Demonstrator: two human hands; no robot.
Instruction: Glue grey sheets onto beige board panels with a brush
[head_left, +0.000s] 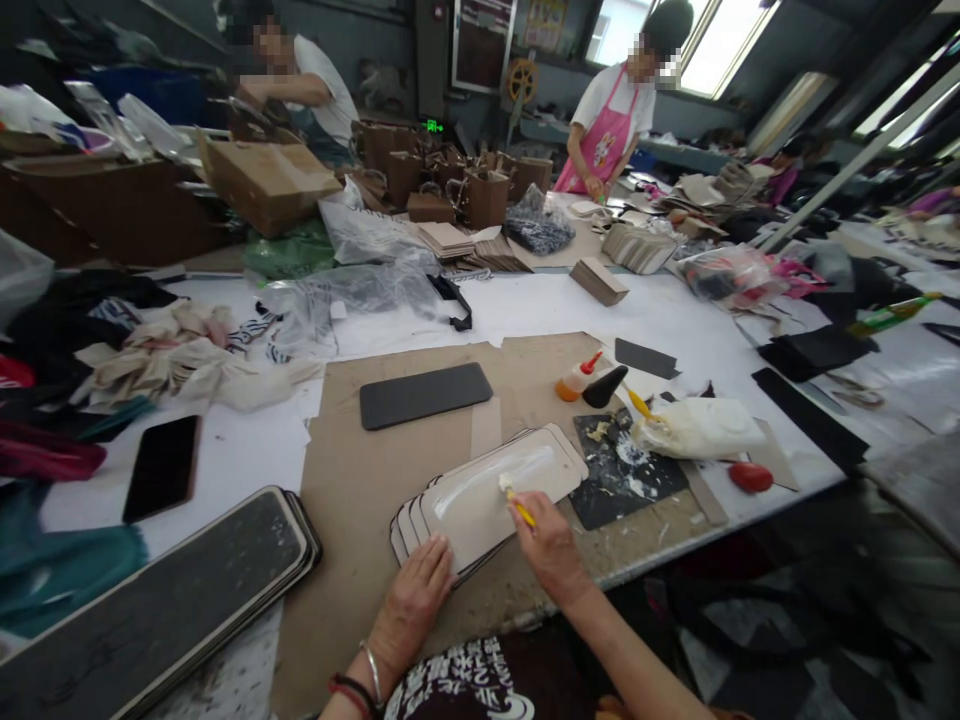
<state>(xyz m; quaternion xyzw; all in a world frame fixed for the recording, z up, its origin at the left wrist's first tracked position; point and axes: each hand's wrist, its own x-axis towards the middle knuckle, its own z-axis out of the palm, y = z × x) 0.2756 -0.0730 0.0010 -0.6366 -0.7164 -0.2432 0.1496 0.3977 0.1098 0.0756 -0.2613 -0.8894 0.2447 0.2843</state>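
Observation:
A fanned stack of beige rounded panels with dark edges lies on brown cardboard in front of me. My right hand grips a small brush with a yellow handle. Its pale tip touches the top panel, where a wet white streak shines. My left hand lies flat on the near left end of the stack, fingers stretched out. Right of the stack is a dark board smeared with white. A whitish plastic container lies on its side there, with another yellow-handled tool at its mouth.
A dark grey panel lies beyond the stack. An orange bottle with a red tip stands nearby. A phone and long dark panels lie left. Two people work across the table among brown bags.

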